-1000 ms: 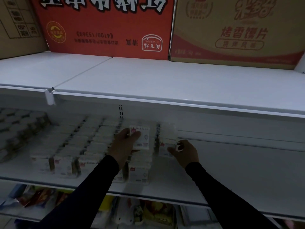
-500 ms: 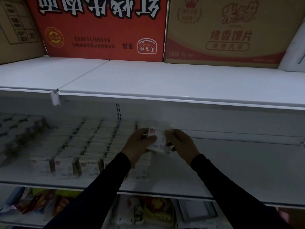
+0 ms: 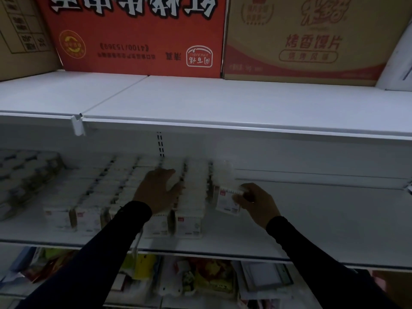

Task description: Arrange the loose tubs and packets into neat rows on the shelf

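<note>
Hands (image 3: pixel 159 189) parted | left flat on rows (image 3: pixel 124 192) | right hand (image 3: pixel 256 202) grips packet (image 3: pixel 226 200)

One head-worn wide-angle view faces the shelf (image 3: pixel 312 230) closely, looking forward and slightly down along both arms.

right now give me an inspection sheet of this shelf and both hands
surface: white shelf, bare to the right of the rows
job's things: white tubs in rows running front to back; one packet at the right end, held tilted
clutter: nothing seen
hands: left hand rests on the rows; right hand pinches the packet
cables: nothing seen
surroundings: red carton and tan carton on the shelf above; colourful packets on the shelf below
</note>
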Demonstrator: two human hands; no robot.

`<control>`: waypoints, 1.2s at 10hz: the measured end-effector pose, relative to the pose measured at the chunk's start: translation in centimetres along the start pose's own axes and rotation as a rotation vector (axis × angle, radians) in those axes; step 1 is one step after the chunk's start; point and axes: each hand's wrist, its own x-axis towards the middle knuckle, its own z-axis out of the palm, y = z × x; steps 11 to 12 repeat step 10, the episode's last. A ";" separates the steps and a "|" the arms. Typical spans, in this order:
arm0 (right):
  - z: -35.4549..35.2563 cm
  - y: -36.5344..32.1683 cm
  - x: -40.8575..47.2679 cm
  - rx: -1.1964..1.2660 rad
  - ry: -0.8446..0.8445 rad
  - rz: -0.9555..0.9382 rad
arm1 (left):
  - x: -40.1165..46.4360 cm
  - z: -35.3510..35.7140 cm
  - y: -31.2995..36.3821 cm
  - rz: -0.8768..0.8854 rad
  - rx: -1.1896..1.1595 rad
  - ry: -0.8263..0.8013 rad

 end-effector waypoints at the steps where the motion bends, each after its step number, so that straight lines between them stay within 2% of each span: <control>1: 1.1 0.5 -0.1 -0.008 -0.023 0.011 | 0.0 0.7 -1.8 -0.006 0.225 -0.065; 2: 2.1 0.6 0.3 -0.081 -0.030 -0.023 | -0.2 1.5 -2.2 -0.018 0.303 -0.117; 3: 2.7 0.7 1.0 -0.135 0.018 -0.059 | -0.3 2.2 -2.3 -0.014 0.307 -0.104; 5: 3.6 0.8 1.4 -0.097 0.084 -0.119 | 0.0 2.7 -2.8 -0.002 0.299 -0.074; 12: 4.0 1.3 2.0 -0.116 0.125 -0.117 | 0.0 3.0 -3.0 0.002 0.312 -0.079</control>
